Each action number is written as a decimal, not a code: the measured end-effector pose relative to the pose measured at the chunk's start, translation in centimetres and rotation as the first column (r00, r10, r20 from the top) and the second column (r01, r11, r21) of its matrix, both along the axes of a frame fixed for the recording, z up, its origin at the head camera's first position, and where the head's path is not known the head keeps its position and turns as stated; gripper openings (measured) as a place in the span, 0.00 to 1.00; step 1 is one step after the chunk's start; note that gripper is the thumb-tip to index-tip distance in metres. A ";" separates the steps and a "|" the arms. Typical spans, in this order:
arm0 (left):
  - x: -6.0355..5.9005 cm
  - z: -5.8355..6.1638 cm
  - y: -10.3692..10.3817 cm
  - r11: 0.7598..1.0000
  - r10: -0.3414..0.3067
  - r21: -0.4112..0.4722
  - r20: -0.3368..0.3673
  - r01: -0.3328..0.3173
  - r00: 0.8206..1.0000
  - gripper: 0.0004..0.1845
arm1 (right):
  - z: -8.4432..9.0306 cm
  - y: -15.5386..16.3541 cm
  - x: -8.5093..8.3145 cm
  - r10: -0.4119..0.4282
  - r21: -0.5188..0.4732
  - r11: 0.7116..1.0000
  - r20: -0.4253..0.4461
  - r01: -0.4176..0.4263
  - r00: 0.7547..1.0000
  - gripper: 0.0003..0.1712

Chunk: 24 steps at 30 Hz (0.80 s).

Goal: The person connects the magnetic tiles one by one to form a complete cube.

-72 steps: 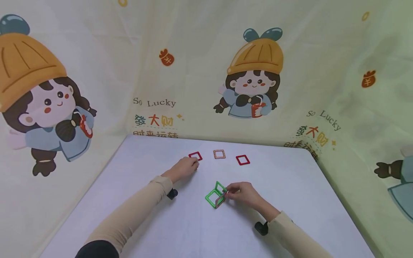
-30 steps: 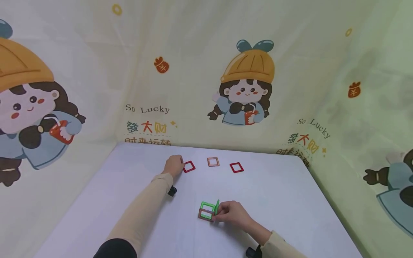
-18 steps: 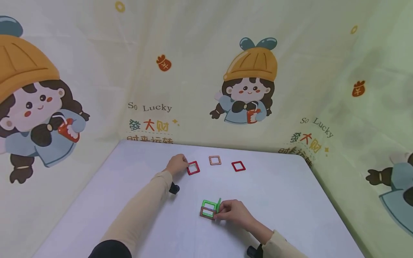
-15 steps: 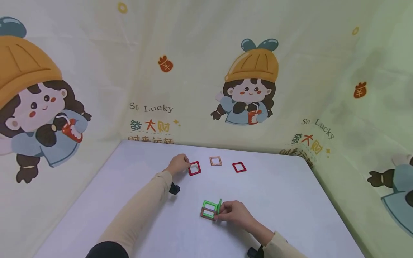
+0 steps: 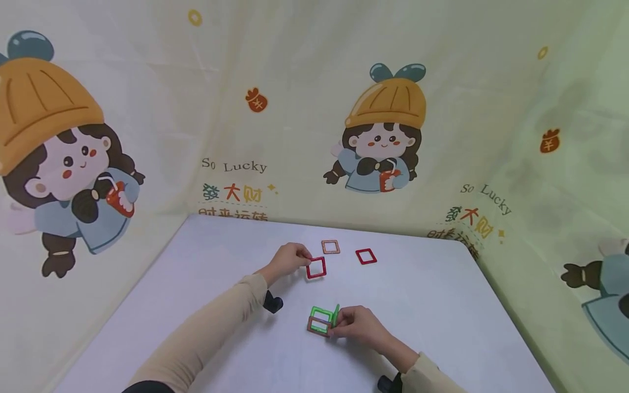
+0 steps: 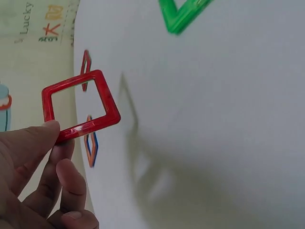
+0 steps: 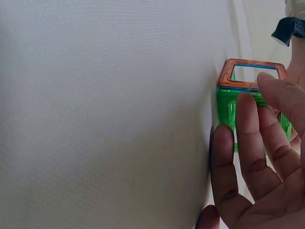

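Observation:
My left hand (image 5: 289, 258) pinches a red square magnetic tile (image 6: 109, 101) at one corner between thumb and fingers. The frame hangs above the table, and its shadow falls on the white surface. Nearer to me, a green magnetic tile (image 5: 321, 309) lies flat, with a second green tile (image 5: 336, 314) standing at its right edge. At its near edge stands an orange-brown tile (image 5: 318, 332) with blue along its inside. My right hand (image 5: 361, 327) pinches these joined tiles at the near right corner, the thumb over the orange-brown one. Its fingers partly hide the green tiles in the right wrist view.
Farther back on the white table (image 5: 417, 305) lie an orange square tile (image 5: 331, 253) and, to its right, another red square tile (image 5: 366, 263). A patterned cloth (image 5: 295, 136) hangs behind the table and along both sides.
My left hand has taken the red tile from the back left, lifted it, and carried it right and nearer to me. The joined tiles have turned in my right hand's grip.

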State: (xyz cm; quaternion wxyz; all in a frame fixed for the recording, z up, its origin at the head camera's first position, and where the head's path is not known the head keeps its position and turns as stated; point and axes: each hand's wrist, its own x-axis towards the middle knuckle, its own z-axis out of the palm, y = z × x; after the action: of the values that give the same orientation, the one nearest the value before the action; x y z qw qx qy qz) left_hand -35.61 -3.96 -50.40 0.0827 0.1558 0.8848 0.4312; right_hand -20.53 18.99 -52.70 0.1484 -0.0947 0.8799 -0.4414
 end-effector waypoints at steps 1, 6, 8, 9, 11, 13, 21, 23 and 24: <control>0.4 -0.1 0.3 1.000 -0.019 0.003 -0.007 0.019 1.000 0.03 | 0.0 0.0 0.0 0.003 0.000 1.000 0.004 -0.003 1.000 0.10; 2.2 -0.1 1.2 0.995 -0.098 0.003 -0.015 0.098 0.995 0.02 | 0.0 0.0 0.1 0.009 0.004 1.000 0.015 -0.009 1.000 0.10; 2.7 -0.1 1.4 0.993 -0.117 -0.003 -0.022 0.117 0.993 0.02 | 0.0 0.0 0.0 0.015 0.004 1.000 0.015 -0.015 1.000 0.10; 3.0 -0.1 1.4 0.992 -0.124 -0.005 -0.026 0.124 0.992 0.02 | 0.0 0.0 0.0 0.016 0.004 1.000 0.012 -0.016 1.000 0.10; 3.4 -0.1 1.5 0.990 -0.140 -0.011 -0.034 0.139 0.990 0.02 | 0.0 0.0 -0.1 0.024 0.005 1.000 0.010 -0.024 1.000 0.10; 3.5 0.1 1.6 0.989 -0.146 -0.021 -0.040 0.145 0.988 0.02 | 0.0 0.1 -0.2 0.027 0.009 1.000 0.011 -0.027 1.000 0.10; 4.6 0.3 1.1 0.989 -0.136 -0.068 -0.025 0.134 0.990 0.02 | -0.1 0.2 -0.3 0.033 0.024 0.999 0.018 -0.033 0.999 0.10; 4.9 0.3 1.0 0.987 -0.139 -0.080 -0.026 0.136 0.990 0.02 | -0.1 0.2 -0.3 0.031 0.012 0.999 0.013 -0.032 0.999 0.10; 5.1 0.2 1.0 0.987 -0.140 -0.084 -0.026 0.137 0.990 0.02 | -0.1 0.2 -0.3 0.031 0.008 0.999 0.008 -0.031 0.999 0.10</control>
State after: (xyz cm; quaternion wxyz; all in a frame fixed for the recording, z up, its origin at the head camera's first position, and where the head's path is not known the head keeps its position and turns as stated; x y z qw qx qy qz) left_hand -30.55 -2.99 -50.15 0.1049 0.2202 0.8899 0.3854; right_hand -20.80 19.18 -52.78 0.1589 -0.1060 0.8794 -0.4361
